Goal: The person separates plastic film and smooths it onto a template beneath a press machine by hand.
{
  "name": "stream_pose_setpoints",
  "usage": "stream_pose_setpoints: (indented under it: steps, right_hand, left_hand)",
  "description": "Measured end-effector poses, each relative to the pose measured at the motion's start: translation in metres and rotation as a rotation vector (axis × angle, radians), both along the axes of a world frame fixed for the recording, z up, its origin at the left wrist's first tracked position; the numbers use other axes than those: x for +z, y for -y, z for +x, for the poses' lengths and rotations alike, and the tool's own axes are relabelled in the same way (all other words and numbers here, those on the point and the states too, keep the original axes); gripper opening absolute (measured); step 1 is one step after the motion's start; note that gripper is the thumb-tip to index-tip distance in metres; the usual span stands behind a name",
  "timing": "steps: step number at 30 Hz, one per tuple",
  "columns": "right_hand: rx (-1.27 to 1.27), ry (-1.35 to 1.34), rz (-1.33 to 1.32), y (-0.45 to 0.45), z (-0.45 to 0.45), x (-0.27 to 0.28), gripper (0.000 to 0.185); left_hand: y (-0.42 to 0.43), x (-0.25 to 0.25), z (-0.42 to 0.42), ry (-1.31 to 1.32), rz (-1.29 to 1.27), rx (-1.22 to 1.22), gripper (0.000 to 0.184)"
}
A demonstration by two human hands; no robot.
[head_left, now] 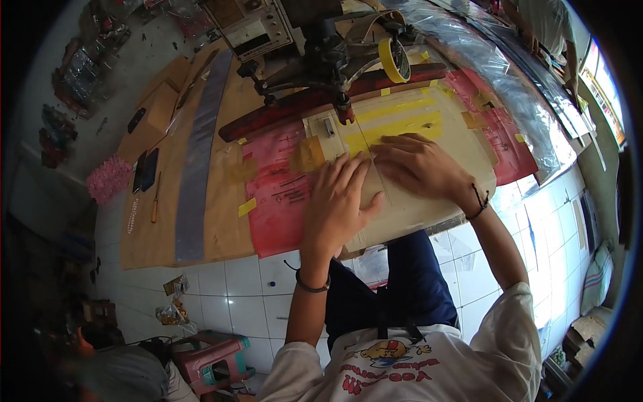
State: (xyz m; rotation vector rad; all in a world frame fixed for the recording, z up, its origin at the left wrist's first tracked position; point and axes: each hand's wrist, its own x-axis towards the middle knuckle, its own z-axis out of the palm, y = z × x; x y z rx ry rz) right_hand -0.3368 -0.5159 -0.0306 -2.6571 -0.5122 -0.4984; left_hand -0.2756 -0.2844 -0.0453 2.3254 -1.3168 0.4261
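Fingers loose and grasping nothing that shows, my left hand (337,199) and right hand (423,169) rest palm-down on a pale sheet (418,211), spread along the near edge of the table (224,236). My left fingers point toward the table's far edge, the thumb out toward the right hand; my right fingers point leftward across the sheet, slightly blurred.

Just beyond the fingertips lie yellow strips (426,124), taped flat on the same sheet. Their long axis runs crosswise, from near-left to far-right—roughly alongside the table's far edge. The right hand is nearer, its fingers at the strips' near border; whether the left fingertips touch them too, I cannot tell.

A small metal piece (329,127) sits past my left fingertips, at the sheet's far-left part. Red sheets flank the pale one: a left red sheet (278,218) reaching the table's near edge, a right red sheet (514,153) toward its right end. Farther out, a long red bar (281,115) crosses under a dark machine (328,50)—a yellow tape roll (388,61) hangs there.
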Motion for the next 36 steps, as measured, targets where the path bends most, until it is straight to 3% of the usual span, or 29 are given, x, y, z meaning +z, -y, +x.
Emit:
stream_pose_setpoints:
  steps: [7, 10, 12, 18, 26, 30, 33, 36]
  right_hand:
    - [-0.403, -0.153, -0.280, 0.004, -0.043, 0.013, 0.055]
    - [-0.351, -0.135, -0.347, -0.010, -0.057, 0.016, 0.060]
    - [-0.212, -0.270, -0.248, -0.026, -0.067, 0.018, 0.073]
    - [-0.243, -0.253, -0.247, -0.012, -0.045, 0.007, 0.064]
    - [-0.293, -0.119, -0.261, -0.002, 0.035, -0.008, 0.057]
    - [-0.329, -0.026, -0.204, -0.020, 0.033, 0.000, 0.053]
    - [-0.353, -0.225, -0.205, -0.038, 0.006, 0.005, 0.055]
    - [-0.301, -0.219, -0.200, -0.032, 0.005, -0.003, 0.057]
  left_hand:
    - [0.000, -0.003, -0.002, 0.010, -0.033, 0.017, 0.056]
    - [0.001, -0.002, -0.001, 0.020, -0.051, 0.017, 0.055]
    - [0.000, -0.004, -0.002, 0.025, -0.074, 0.020, 0.054]
    - [-0.004, -0.003, -0.006, -0.111, -0.145, 0.040, 0.053]
    - [-0.005, -0.004, -0.007, -0.074, -0.113, 0.064, 0.054]
    - [-0.003, -0.004, -0.006, -0.064, -0.110, 0.085, 0.053]
    - [-0.003, -0.008, -0.007, -0.054, -0.119, 0.093, 0.054]
    - [-0.004, -0.004, -0.008, -0.066, -0.128, 0.084, 0.054]
